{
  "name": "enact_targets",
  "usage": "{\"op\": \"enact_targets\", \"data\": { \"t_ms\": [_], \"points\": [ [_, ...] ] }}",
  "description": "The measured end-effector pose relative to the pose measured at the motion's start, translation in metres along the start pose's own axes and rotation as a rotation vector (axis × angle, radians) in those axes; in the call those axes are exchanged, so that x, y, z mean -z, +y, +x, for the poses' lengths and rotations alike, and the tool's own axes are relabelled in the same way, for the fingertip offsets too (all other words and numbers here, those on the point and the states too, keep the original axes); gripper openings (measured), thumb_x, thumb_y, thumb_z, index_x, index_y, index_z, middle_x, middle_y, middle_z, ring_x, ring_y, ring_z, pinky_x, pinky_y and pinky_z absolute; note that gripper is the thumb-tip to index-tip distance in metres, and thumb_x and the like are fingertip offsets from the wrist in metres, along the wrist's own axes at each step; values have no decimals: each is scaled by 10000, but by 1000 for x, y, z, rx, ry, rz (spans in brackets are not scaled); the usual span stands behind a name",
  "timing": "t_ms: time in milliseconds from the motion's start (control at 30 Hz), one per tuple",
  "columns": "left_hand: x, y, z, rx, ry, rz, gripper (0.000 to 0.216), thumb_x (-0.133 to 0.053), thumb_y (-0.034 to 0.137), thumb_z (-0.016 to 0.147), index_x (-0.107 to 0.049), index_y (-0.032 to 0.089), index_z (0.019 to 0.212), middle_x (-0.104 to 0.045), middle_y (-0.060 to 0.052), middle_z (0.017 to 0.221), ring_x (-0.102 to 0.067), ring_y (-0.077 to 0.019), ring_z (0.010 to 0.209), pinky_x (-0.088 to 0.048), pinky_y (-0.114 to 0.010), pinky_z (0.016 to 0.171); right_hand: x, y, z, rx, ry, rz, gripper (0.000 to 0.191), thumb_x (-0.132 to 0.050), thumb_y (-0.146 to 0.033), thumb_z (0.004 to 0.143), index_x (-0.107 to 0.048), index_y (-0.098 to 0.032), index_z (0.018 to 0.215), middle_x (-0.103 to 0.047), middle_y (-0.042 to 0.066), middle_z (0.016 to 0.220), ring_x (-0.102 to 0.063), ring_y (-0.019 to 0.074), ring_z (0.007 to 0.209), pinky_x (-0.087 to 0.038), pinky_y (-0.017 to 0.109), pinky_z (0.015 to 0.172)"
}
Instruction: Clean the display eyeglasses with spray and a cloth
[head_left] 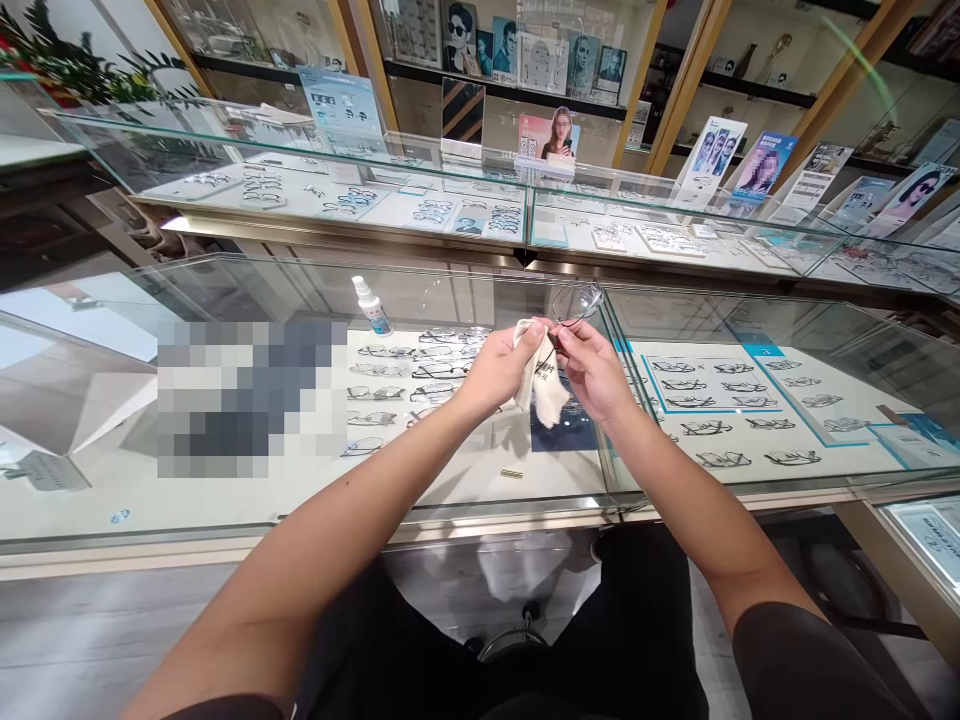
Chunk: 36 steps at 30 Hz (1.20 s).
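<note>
My left hand is closed on a white cleaning cloth, which hangs down between my two hands. My right hand pinches the thin frame of a pair of glasses held up above the glass counter. One clear lens sticks up past my fingers. The cloth's upper edge meets the glasses where my hands come together. A small white spray bottle stands on the counter top to the left of my hands.
Under the counter glass lie rows of spectacle frames on white trays, more at the right. A second glass showcase runs behind, with upright advert cards on it. A blurred patch covers the counter's left part.
</note>
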<state>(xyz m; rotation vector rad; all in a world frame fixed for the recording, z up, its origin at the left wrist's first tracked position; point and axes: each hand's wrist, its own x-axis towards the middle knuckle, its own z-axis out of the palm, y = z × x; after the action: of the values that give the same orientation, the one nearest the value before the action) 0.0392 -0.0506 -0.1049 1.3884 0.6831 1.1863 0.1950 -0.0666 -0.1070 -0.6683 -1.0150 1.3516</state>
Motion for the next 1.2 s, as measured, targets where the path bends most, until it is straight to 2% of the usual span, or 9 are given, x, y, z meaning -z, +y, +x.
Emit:
{"op": "enact_targets", "data": {
  "t_ms": [133, 233, 333, 433, 600, 700, 800, 1000, 1200],
  "points": [
    [7, -2, 2, 98, -49, -23, 697, -777, 787, 850, -795, 139, 1104, -770, -46, 822, -695, -185, 793, -541, -258, 726, 6, -3, 5, 21, 58, -24, 389, -964, -517, 746, -696, -259, 857, -860, 26, 1123, -769, 198, 945, -637, 350, 855],
    [20, -3, 9, 155, 31, -54, 642, -789, 762, 860, -788, 137, 1005, -770, -57, 791, -708, -189, 760, -556, -259, 707, 21, -13, 13, 140, 112, -77, 341, -929, -512, 801, -706, -268, 883, -852, 16, 1174, -757, 192, 1057, -616, 358, 948],
    [35, 4, 18, 255, 134, -148, 520, -790, 643, 932, -769, 124, 960, -786, -93, 813, -738, -200, 752, -600, -285, 724, 36, -28, 17, 281, 149, -181, 277, -875, -516, 873, -718, -299, 945, -837, 0, 1166, -740, 199, 1119, -580, 376, 1004],
    [49, 15, 23, 389, 125, -220, 387, -758, 492, 1003, -771, 106, 984, -801, -131, 859, -762, -208, 762, -640, -315, 761, 41, -36, 13, 440, 85, -467, 169, -778, -469, 979, -711, -314, 975, -813, 18, 1159, -719, 230, 1170, -534, 429, 1078],
    [73, 27, 21, 520, -109, -180, 387, -835, 496, 933, -793, 113, 897, -798, -150, 835, -781, -237, 778, -651, -321, 732, 30, -28, 1, 752, -208, -1304, 94, -658, -293, 1056, -750, -274, 1067, -820, 69, 1221, -666, 291, 1249, -434, 520, 1116],
    [85, 28, 18, 594, -261, -113, 434, -930, 553, 800, -818, 138, 856, -813, -150, 848, -779, -257, 755, -638, -330, 673, 24, -21, -5, 848, -376, -1620, 157, -630, -190, 1065, -760, -269, 1101, -828, 51, 1268, -629, 276, 1296, -411, 485, 1071],
    [91, 30, 16, 649, -316, -34, 428, -987, 532, 697, -849, 164, 863, -834, -146, 887, -775, -271, 749, -619, -333, 630, 20, -21, -11, 939, -443, -1777, 235, -588, -96, 1061, -748, -267, 1077, -824, 23, 1286, -599, 268, 1322, -384, 465, 1047],
    [99, 41, 10, 745, -300, 132, 331, -943, 462, 734, -865, 153, 827, -832, -185, 886, -799, -346, 775, -617, -400, 614, 10, -23, -21, 1015, -546, -1914, 261, -571, -48, 1049, -728, -255, 1022, -813, 19, 1256, -574, 264, 1318, -348, 458, 1082],
    [92, 34, 8, 620, -608, 198, 277, -955, 436, 716, -828, 191, 739, -763, -94, 705, -670, -210, 571, -515, -294, 506, 5, -18, -24, 997, -560, -1924, 258, -585, -53, 1038, -731, -264, 1007, -808, 33, 1235, -579, 270, 1305, -346, 457, 1069]
  ]
}}
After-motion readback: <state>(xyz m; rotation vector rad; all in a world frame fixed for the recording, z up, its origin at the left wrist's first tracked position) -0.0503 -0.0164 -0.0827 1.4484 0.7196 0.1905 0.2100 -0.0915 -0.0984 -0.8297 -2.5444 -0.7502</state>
